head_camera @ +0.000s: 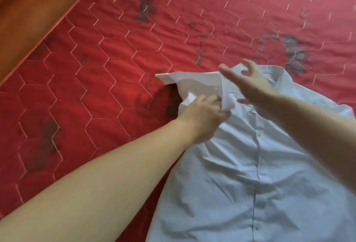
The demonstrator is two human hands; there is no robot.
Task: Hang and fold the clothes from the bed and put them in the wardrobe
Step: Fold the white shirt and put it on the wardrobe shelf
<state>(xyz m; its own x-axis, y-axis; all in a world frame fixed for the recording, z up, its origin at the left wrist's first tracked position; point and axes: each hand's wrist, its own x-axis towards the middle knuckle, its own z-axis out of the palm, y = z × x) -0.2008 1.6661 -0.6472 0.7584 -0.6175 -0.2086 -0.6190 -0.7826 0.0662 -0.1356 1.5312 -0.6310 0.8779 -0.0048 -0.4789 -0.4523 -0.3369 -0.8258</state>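
One pale blue button-up shirt (250, 164) lies face up, buttoned, on a red quilted bed (96, 58). The left hand (202, 114) pinches bunched fabric at the shirt's shoulder, near the collar (277, 76). The right hand (248, 81) hovers above the collar, fingers loosely spread, its grip released. Folding looks barely begun. One shirt, two hands; no wardrobe or hanger in view.
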